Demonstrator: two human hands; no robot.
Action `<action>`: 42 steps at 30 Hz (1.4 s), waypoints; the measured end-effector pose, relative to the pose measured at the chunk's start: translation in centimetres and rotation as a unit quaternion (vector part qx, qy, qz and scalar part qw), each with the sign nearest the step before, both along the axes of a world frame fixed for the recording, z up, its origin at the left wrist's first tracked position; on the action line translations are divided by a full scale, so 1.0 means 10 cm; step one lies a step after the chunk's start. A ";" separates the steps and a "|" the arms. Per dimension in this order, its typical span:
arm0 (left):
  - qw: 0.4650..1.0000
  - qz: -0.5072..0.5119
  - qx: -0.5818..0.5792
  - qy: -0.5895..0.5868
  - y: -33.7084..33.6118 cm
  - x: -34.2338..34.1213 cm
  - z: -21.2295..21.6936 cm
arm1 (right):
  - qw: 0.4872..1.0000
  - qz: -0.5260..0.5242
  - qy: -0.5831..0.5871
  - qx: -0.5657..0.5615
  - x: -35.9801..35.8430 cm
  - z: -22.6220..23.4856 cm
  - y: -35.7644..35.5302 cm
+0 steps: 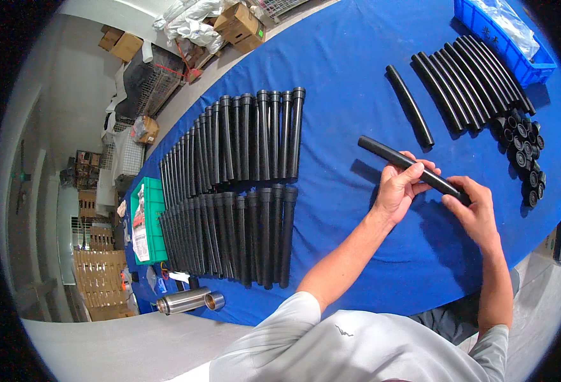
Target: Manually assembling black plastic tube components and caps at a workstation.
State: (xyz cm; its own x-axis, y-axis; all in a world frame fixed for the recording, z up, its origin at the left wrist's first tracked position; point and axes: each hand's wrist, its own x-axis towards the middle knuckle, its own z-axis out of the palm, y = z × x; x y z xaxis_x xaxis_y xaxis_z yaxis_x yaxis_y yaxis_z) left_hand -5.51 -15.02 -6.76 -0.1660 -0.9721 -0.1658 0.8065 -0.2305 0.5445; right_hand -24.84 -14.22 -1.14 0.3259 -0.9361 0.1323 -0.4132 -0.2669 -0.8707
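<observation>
A black plastic tube point(382, 151) is held slantwise above the blue cloth, its free end pointing to the far left. My left hand point(402, 186) is closed around its middle, thumb on top. At the near right end, my right hand point(474, 209) grips the tube between thumb and fingers; whether a cap sits under those fingers is hidden. Just beyond lies a single loose black tube point(410, 106). Farther right is a row of plain black tubes point(465, 83), with a cluster of small round black caps point(523, 149) at its near end.
On the left, two rows of black tubes with wider collared ends point(248, 137) lie side by side. A green crate point(150, 219) and a steel flask point(183, 300) with its cup point(215, 300) stand near the left edge. A blue bin point(512, 48) holding clear plastic is at far right.
</observation>
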 end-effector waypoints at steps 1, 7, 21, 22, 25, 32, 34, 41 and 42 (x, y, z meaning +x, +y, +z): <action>1.000 -0.006 0.001 -0.004 0.00 0.01 0.00 | 1.000 0.001 0.000 0.000 -0.01 0.05 -0.02; 1.000 0.007 0.005 0.012 -0.01 -0.04 0.01 | 0.951 -0.018 0.130 -0.279 0.01 -0.13 -0.04; 1.000 -0.010 -0.019 -0.006 0.01 0.00 -0.01 | 0.998 0.022 0.054 0.035 -0.05 0.03 -0.03; 0.999 -0.018 -0.024 -0.015 0.01 0.01 -0.01 | 0.982 0.035 0.044 0.179 -0.06 0.09 -0.04; 1.000 -0.001 -0.012 -0.026 0.02 -0.04 0.01 | 0.999 0.010 0.037 -0.015 -0.05 -0.02 0.00; 0.999 0.012 0.004 -0.033 0.01 -0.03 0.00 | 0.984 0.005 0.122 -0.126 -0.05 -0.06 -0.02; 0.999 -0.002 -0.010 -0.046 0.01 -0.01 -0.01 | 0.959 0.026 0.025 0.280 -0.10 0.07 -0.10; 1.000 0.021 0.007 -0.023 -0.01 -0.04 0.00 | 0.966 0.011 0.177 -0.187 -0.03 -0.13 0.00; 0.999 0.012 0.003 -0.030 0.00 -0.03 0.01 | 0.978 0.013 0.127 -0.163 -0.03 -0.14 -0.01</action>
